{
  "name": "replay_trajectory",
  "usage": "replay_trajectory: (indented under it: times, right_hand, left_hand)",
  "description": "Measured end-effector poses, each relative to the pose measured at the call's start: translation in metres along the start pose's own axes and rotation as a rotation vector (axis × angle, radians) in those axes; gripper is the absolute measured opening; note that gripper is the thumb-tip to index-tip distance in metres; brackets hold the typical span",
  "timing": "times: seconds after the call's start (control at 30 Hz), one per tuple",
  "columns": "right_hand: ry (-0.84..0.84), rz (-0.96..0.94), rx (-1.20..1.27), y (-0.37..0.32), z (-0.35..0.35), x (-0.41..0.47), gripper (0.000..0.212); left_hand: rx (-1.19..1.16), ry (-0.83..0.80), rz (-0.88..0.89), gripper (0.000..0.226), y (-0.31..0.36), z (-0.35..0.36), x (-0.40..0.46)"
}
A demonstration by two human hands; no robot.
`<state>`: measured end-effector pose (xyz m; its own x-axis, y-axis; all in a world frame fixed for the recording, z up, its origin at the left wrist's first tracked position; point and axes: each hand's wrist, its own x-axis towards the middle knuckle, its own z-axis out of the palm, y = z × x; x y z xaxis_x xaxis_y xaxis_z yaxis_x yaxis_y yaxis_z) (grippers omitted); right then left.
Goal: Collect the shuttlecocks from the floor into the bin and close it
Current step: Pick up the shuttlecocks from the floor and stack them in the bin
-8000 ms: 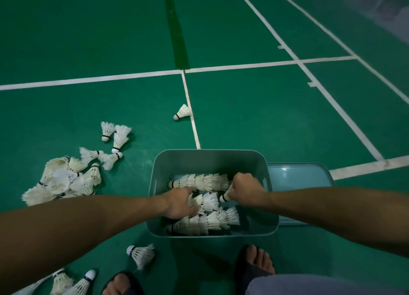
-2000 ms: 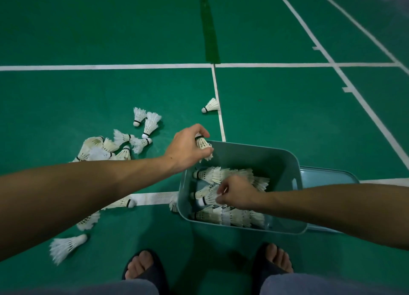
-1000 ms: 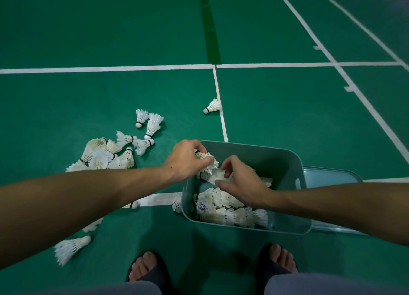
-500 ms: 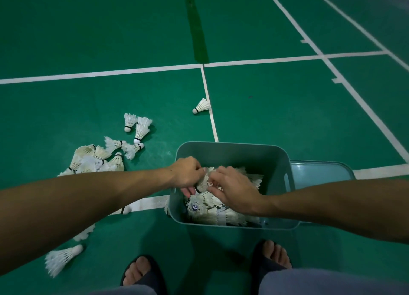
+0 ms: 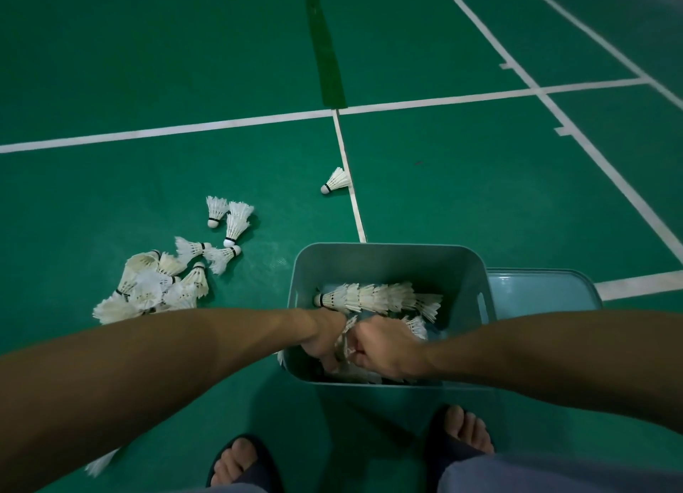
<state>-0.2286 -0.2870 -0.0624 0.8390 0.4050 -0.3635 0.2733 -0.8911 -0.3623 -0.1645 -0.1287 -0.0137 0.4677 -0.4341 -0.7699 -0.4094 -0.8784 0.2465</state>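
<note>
Floor: a green matte badminton court floor [image 5: 148,67] crossed by white painted lines [image 5: 166,130] and one darker green strip [image 5: 325,49] toward 12 o'clock.
Bin: a grey-blue rectangular plastic bin [image 5: 476,271] stood on the floor at the centre.
Lid: a pale blue flat plastic lid [image 5: 547,289] lay touching the bin at its 3 o'clock side.
Heap: a pile of white feathered shuttlecocks [image 5: 151,285] lay at the bin's 9 o'clock.
Pair: two white feather shuttlecocks [image 5: 229,219] lay near 10 o'clock.
Single: one white shuttlecock [image 5: 335,181] lay beside the centre line at 12 o'clock.
Feet: two sandalled feet [image 5: 236,463] stood at 6 o'clock.
</note>
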Motion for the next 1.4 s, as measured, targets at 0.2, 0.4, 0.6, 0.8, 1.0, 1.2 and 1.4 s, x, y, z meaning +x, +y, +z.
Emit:
replay_trajectory:
  times: [0.2, 0.4, 0.6, 0.8, 1.0, 1.2, 1.4]
  right_hand:
    - [-0.074, 0.128, 0.323, 0.006, 0.018, 0.008, 0.014]
    - [-0.079, 0.103, 0.468, 0.016, 0.016, 0.009, 0.013]
    - [-0.014, 0.083, 0.517, 0.020, -0.007, 0.003, 0.025]
    - [0.169, -0.055, 0.322, -0.006, -0.050, -0.004, 0.011]
    - [0.231, -0.294, 0.134, -0.054, -0.086, -0.002, 0.010]
    - [0.158, -0.404, 0.144, -0.117, -0.090, 0.022, 0.009]
    - [-0.025, -0.273, 0.257, -0.186, -0.043, 0.067, 0.012]
  left_hand:
    - [-0.116, -0.014, -0.047, 0.077, -0.002, 0.001, 0.009]
    - [-0.329, 0.037, -0.019, 0.082, -0.005, -0.009, -0.003]
    - [-0.670, 0.127, 0.133, 0.036, -0.021, -0.014, -0.025]
    - [-0.720, 0.246, 0.207, 0.031, -0.046, -0.034, -0.081]
    - [-0.670, 0.346, 0.137, 0.040, -0.129, -0.030, -0.135]
    - [-0.660, 0.362, -0.072, 0.032, -0.220, 0.045, -0.169]
    - [-0.440, 0.492, -0.322, 0.030, -0.293, 0.130, -0.196]
